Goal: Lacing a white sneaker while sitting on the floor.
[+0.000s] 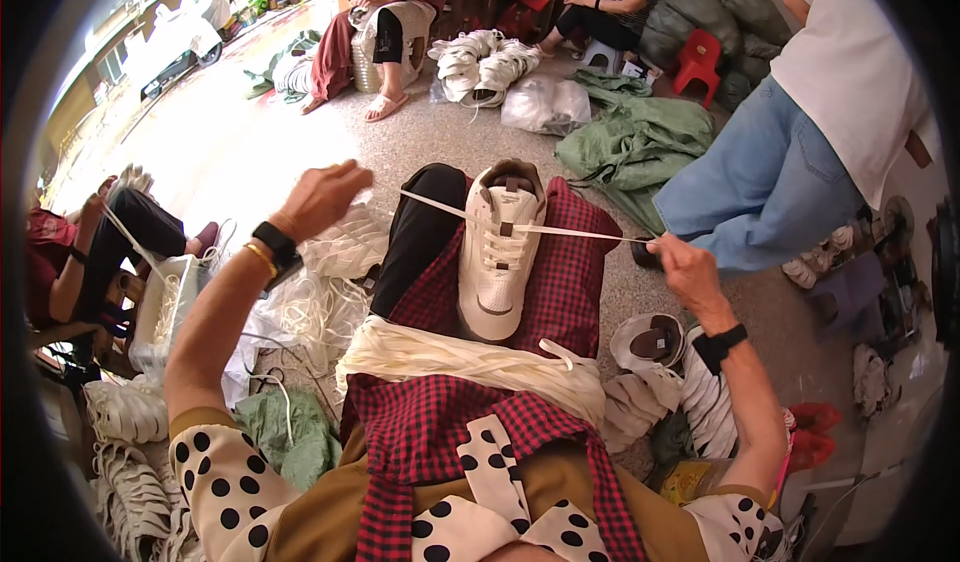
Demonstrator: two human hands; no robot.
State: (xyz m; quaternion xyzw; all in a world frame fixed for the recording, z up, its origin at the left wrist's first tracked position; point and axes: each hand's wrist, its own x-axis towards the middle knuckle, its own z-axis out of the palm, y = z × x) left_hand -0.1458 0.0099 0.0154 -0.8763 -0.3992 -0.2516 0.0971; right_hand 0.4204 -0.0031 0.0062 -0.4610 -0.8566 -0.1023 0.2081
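A cream sneaker [492,287] rests on my lap between my thighs, on the red-and-black checked apron [570,262], its toe toward me. A flat cream shoelace [570,230] threads through its upper eyelets and stretches out to both sides. My right hand [688,270] pinches the right length and pulls it taut. On the left, the lace's loose end hangs in the air just beyond my left hand [325,199], whose fingers are stretched out and hold nothing I can see. A thick bundle of cream laces [460,362] lies across my lap.
Loose laces and stacked shoe uppers [345,242] lie left of my legs; more uppers [640,407] and a shoe [648,342] lie right. A green sack [650,147] is ahead. A person in jeans [765,172] stands close on the right; others sit around.
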